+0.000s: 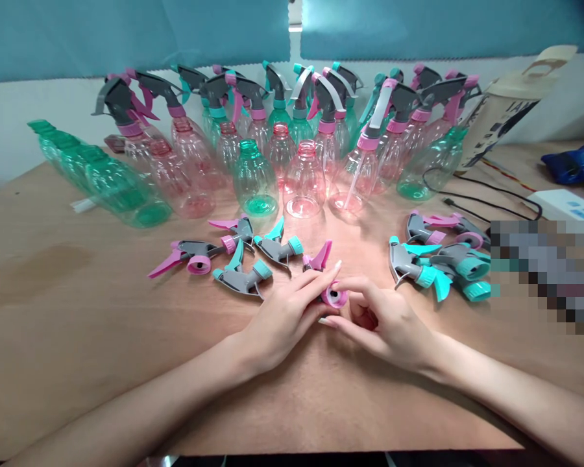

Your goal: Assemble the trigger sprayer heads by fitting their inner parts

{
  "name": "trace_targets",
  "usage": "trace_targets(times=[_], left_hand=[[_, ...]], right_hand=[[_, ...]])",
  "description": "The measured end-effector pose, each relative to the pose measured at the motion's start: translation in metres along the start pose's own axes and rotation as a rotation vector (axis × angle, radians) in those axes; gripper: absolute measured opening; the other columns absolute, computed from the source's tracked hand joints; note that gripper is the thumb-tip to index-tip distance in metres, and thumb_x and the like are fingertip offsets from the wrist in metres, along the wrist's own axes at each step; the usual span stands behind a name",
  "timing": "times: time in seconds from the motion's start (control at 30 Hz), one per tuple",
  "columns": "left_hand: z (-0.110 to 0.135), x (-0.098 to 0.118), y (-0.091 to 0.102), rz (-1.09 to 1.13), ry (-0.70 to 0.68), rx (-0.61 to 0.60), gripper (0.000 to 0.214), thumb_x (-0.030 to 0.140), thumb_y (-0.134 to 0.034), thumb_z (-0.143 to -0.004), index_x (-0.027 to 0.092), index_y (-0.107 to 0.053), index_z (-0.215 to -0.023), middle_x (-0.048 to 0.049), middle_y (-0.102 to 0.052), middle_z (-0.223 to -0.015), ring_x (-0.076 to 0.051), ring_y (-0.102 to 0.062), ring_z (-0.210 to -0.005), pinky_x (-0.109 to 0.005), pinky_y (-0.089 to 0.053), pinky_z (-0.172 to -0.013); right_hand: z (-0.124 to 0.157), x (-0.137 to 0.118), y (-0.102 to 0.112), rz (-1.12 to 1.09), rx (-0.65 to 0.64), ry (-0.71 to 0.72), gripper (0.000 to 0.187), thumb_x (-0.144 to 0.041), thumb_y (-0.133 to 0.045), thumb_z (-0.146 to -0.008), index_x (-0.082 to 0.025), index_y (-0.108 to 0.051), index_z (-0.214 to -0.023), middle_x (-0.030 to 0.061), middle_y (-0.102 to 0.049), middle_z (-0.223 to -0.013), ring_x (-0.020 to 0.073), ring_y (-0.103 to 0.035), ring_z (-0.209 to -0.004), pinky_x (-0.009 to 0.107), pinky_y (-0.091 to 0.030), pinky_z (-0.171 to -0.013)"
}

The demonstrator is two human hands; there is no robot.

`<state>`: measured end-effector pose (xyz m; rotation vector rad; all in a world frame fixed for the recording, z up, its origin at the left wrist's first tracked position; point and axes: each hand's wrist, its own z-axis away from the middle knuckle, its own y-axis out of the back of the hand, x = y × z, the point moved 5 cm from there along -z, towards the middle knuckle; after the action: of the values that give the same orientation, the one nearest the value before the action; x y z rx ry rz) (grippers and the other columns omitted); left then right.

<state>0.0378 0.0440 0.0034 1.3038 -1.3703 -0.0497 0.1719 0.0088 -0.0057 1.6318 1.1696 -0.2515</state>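
A pink-and-grey trigger spray head (335, 295) is held just above the table, its pink screw collar facing me. My left hand (292, 308) is closed around its grey body, which the fingers largely hide. From the other side, my right hand (387, 321) has curled fingers with the index fingertip at the collar and the thumb just below it. To the left lie loose spray heads, among them a pink one (192, 253) and a turquoise one (243, 279). More turquoise spray heads (418, 263) are heaped to the right.
Behind my hands stand an open green bottle (255, 181) and an open pink bottle (306, 181), with rows of bottles carrying spray heads farther back. Green bottles (121, 185) line the left. A beige cup (511, 110), a black cable (506, 185) and a blue packet (574, 162) are at right.
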Motion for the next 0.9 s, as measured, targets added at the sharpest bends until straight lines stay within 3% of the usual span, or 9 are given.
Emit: trace_targets(times=[0.6,0.9], left_hand=[[-0.0022,0.0017,-0.0003,0.001,0.026,-0.019,0.047,0.017,-0.046,-0.093,0.025,-0.037,-0.139,-0.0071,-0.059,-0.116,-0.019,-0.059,-0.103,-0.033,-0.050,-0.089],[-0.0032,0.0039,-0.0026,0.032,0.039,-0.103,0.024,0.019,-0.047,-0.093,0.018,-0.056,-0.115,-0.0074,-0.061,-0.110,-0.020,-0.059,-0.100,-0.031,-0.049,-0.086]], right_hand=[[-0.0045,-0.0026,0.0053,0.157,-0.037,0.053,0.030,-0.025,-0.055,-0.090,-0.016,-0.045,-0.117,-0.0081,-0.048,-0.058,0.0074,-0.044,-0.044,0.018,-0.037,-0.047],[-0.0067,-0.0056,0.0093,0.160,0.000,0.113,0.020,-0.031,-0.053,-0.091,-0.018,-0.051,-0.107,-0.0059,-0.056,-0.060,0.0073,-0.046,-0.043,0.019,-0.038,-0.046]])
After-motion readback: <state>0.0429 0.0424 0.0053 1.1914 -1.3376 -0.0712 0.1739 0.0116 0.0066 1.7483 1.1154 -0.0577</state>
